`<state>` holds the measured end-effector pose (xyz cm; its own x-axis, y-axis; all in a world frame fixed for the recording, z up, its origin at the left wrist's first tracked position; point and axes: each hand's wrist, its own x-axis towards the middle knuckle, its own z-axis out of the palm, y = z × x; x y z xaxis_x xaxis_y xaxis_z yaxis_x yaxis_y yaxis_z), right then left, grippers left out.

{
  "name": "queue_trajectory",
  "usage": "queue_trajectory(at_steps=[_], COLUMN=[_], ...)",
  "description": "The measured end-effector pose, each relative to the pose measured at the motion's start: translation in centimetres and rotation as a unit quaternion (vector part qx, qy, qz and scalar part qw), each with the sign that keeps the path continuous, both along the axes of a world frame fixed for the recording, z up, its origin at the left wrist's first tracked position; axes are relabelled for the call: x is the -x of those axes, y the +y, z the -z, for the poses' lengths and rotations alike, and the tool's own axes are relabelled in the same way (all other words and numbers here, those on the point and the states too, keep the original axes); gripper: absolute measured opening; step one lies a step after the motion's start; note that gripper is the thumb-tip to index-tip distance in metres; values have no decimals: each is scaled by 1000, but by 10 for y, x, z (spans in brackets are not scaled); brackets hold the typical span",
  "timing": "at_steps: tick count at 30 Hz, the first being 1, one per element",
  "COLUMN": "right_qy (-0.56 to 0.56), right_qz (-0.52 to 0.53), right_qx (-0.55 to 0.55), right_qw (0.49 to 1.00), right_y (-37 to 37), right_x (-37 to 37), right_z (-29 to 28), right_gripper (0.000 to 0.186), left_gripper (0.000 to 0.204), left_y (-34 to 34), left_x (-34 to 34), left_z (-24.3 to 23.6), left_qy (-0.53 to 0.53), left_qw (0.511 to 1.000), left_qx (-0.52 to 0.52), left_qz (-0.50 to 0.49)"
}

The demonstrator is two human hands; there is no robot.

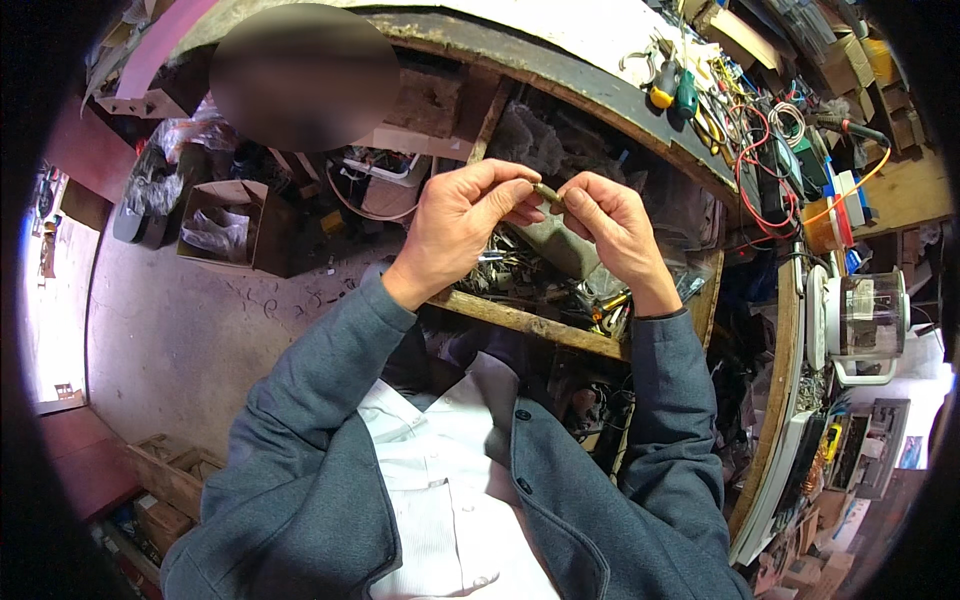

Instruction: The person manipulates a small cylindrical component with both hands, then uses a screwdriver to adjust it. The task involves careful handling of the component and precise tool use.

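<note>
Between my two hands is a small, dark olive, rod-like piece (pixel 547 193), too small to name more exactly. My left hand (pixel 462 221) pinches its left end between thumb and fingers. The right end sits in the fingertips of my right hand (pixel 617 228), which are also closed. Both hands are raised over an open wooden drawer (pixel 530 318) full of loose tools and metal parts. A grey-green flat-sided object (pixel 566 250) lies in the drawer below my fingers. My fingertips hide part of the piece.
A workbench (pixel 600 105) runs above the drawer, bearing pliers (pixel 655 75), a green-handled screwdriver (pixel 685 95) and tangled leads (pixel 752 165). A glass jug (pixel 870 315) stands at the right. On the floor at left is an open cardboard box (pixel 235 228) with clear plastic inside.
</note>
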<state>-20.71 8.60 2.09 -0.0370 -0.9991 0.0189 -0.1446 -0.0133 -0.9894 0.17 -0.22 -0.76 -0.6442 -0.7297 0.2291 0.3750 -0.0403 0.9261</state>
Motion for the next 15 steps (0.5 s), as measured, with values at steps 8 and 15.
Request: queue_trajectory(at_steps=[8, 15], right_qy=[4, 12], right_qz=[-19, -8], right_qx=[-15, 9], right_qw=[1000, 1000], right_y=[0, 2], right_x=[1, -6], right_z=[-2, -6], right_gripper=[26, 19], left_gripper=[22, 19], left_y=[0, 0], left_x=[-1, 0], left_z=[-1, -3], left_qy=[2, -4], left_qw=[1000, 1000], left_qx=[-8, -13], left_qz=[10, 20])
